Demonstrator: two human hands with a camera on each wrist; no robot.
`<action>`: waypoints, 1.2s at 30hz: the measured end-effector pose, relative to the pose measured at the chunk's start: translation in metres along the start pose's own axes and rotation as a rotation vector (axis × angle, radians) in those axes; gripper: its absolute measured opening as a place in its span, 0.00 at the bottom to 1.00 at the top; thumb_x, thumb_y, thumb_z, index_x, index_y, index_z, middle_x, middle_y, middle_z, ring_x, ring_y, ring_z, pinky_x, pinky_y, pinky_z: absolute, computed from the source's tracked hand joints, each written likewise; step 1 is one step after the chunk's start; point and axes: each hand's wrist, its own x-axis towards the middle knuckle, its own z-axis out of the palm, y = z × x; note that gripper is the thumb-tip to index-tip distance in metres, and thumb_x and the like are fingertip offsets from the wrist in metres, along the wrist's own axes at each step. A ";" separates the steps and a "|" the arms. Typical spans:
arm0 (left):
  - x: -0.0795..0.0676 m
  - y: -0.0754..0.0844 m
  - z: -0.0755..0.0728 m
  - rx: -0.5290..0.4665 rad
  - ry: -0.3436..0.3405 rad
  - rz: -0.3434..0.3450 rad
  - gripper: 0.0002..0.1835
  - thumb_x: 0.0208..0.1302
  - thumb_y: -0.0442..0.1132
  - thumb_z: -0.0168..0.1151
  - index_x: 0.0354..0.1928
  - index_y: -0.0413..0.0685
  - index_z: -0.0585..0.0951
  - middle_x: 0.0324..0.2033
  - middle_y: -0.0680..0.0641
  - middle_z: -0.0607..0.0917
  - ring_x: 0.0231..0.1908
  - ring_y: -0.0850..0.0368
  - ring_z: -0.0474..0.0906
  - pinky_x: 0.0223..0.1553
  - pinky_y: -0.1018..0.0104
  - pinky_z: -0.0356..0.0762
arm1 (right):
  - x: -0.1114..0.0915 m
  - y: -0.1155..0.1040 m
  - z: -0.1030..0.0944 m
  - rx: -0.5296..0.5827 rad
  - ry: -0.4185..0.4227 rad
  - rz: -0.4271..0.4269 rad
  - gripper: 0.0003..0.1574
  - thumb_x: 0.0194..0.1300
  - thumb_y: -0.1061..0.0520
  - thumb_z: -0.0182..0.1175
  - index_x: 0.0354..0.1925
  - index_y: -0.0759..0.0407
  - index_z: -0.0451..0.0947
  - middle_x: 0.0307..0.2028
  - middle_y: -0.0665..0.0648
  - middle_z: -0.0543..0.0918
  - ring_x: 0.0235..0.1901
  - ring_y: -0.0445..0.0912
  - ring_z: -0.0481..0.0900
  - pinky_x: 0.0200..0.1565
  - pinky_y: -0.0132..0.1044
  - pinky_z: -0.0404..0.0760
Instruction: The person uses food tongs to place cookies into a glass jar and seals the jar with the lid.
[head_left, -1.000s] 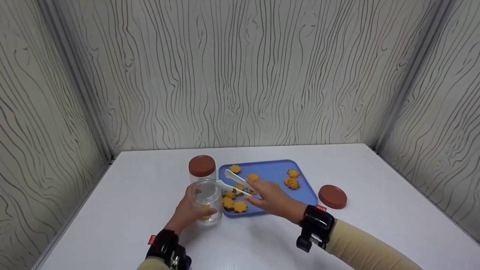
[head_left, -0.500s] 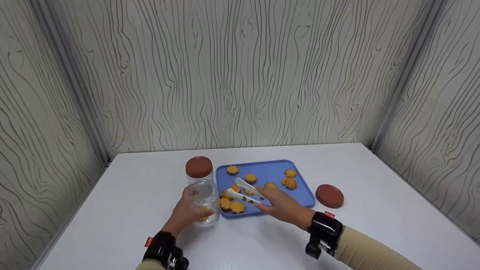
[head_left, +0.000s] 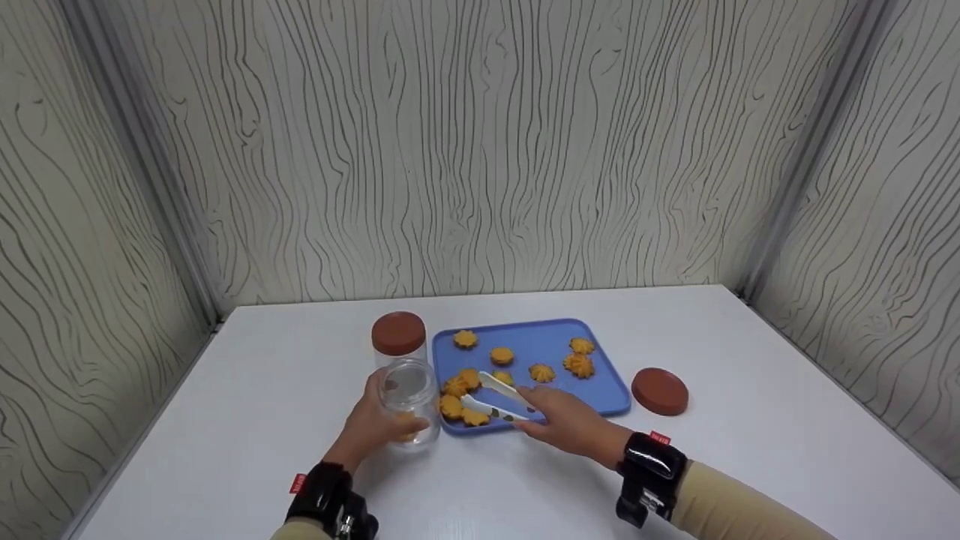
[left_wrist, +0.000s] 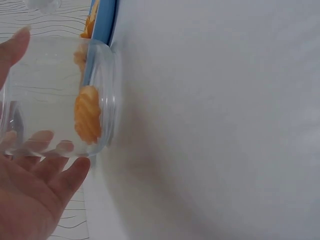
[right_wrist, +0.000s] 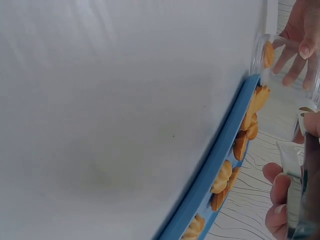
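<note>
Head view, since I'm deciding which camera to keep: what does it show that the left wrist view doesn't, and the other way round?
Only the head view: the right hand holding white tongs, a red-brown lid on the far jar, and a loose lid on the table.
Only the left wrist view: the ridged side of a cookie in the open jar, unobstructed by the thumb.
Both: the left hand holding the open jar, the blue tray and the table.

white table point(head_left: 750, 420): tray point(head_left: 544, 337), lidded jar point(head_left: 399, 334), lid point(head_left: 660, 391)
</note>
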 end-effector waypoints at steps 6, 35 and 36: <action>0.000 0.000 0.000 0.018 0.002 -0.003 0.56 0.42 0.41 0.81 0.70 0.37 0.55 0.61 0.33 0.71 0.61 0.37 0.67 0.61 0.40 0.64 | 0.002 0.001 0.005 -0.034 -0.018 0.024 0.34 0.69 0.49 0.59 0.64 0.70 0.69 0.36 0.52 0.78 0.31 0.41 0.70 0.33 0.37 0.73; 0.000 0.000 0.000 0.015 0.005 -0.026 0.58 0.41 0.44 0.82 0.70 0.38 0.54 0.61 0.33 0.70 0.60 0.37 0.67 0.61 0.39 0.64 | 0.008 0.001 0.019 -0.098 -0.063 0.012 0.34 0.69 0.49 0.59 0.62 0.73 0.70 0.44 0.61 0.82 0.40 0.47 0.79 0.43 0.45 0.80; 0.000 0.000 0.001 0.011 0.004 -0.025 0.58 0.41 0.44 0.82 0.70 0.38 0.54 0.61 0.33 0.70 0.60 0.37 0.67 0.61 0.39 0.64 | 0.008 0.000 0.019 -0.100 -0.064 0.012 0.33 0.69 0.49 0.59 0.61 0.73 0.70 0.43 0.61 0.82 0.39 0.47 0.79 0.42 0.44 0.80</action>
